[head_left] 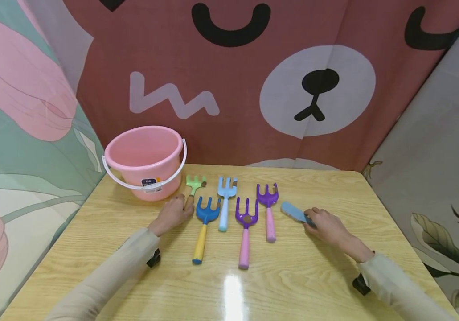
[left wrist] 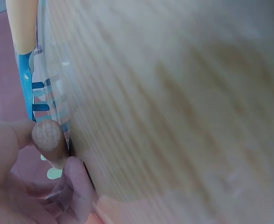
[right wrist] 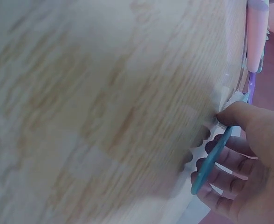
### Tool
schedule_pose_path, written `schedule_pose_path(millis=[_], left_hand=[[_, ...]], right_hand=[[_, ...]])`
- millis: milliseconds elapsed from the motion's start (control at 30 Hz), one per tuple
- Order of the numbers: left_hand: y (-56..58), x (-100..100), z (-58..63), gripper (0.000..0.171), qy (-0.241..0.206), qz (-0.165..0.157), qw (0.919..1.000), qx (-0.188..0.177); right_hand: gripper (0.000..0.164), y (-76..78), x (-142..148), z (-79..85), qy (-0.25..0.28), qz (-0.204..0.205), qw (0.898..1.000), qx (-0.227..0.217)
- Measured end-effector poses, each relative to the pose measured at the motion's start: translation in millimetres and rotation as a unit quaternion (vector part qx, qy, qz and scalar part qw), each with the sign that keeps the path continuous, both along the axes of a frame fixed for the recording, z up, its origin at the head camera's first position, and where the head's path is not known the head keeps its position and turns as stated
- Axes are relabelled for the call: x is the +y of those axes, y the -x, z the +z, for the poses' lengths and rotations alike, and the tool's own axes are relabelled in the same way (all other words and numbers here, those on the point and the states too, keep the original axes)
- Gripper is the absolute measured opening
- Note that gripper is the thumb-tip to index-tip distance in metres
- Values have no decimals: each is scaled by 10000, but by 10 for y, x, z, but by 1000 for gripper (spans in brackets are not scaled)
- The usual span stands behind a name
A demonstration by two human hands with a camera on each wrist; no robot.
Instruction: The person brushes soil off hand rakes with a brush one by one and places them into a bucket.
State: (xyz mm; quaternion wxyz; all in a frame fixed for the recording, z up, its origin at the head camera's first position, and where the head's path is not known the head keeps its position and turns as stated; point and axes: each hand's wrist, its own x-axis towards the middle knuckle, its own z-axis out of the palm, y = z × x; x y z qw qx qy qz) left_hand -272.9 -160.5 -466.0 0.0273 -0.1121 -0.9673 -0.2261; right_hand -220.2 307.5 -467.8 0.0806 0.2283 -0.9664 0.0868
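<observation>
My left hand (head_left: 173,215) pinches the brown handle of a small green hand fork (head_left: 194,183) beside the pink bucket; the rounded handle end (left wrist: 49,140) shows between thumb and finger in the left wrist view. At the right, my right hand (head_left: 329,226) grips a blue brush (head_left: 292,211) by its handle. White bristles (right wrist: 233,99) face the table in the right wrist view, the fingers curled along the blue handle. Between the hands lie a blue fork with a yellow handle (head_left: 199,244), a light blue fork (head_left: 224,209) and two purple forks with pink handles (head_left: 244,247).
The pink bucket (head_left: 159,176) stands at the table's back left, its white handle lowered to the front. Brown specks sit on several fork heads. Behind the wooden table (head_left: 293,276) hangs a cloth with a bear print (head_left: 229,67); floral cloths flank both sides.
</observation>
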Motion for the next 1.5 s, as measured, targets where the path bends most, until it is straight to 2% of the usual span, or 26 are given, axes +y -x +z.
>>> schedule_pose_path(millis=[367, 633, 833, 967, 1167, 1500], left_hand=[[-1, -4, 2, 30, -21, -68, 10000, 14], [2, -20, -2, 25, 46, -94, 9999, 73], [18, -40, -9, 21, -141, -54, 9999, -81], [28, -48, -7, 21, -232, -149, 9996, -72], [24, -41, -12, 26, -59, -441, 9990, 91], [-2, 11, 16, 27, 205, -204, 9995, -146]], right_hand=[[15, -21, 2, 4, 532, -32, 9983, -215], [15, -72, -24, 63, 725, -51, 9970, -262], [13, -77, -30, 60, 808, -171, 9958, -382], [10, -71, -30, 46, 820, -227, 9953, -468], [23, -72, -31, 59, 762, -341, 9954, -470], [32, -91, -39, 121, 837, -398, 9943, -521]])
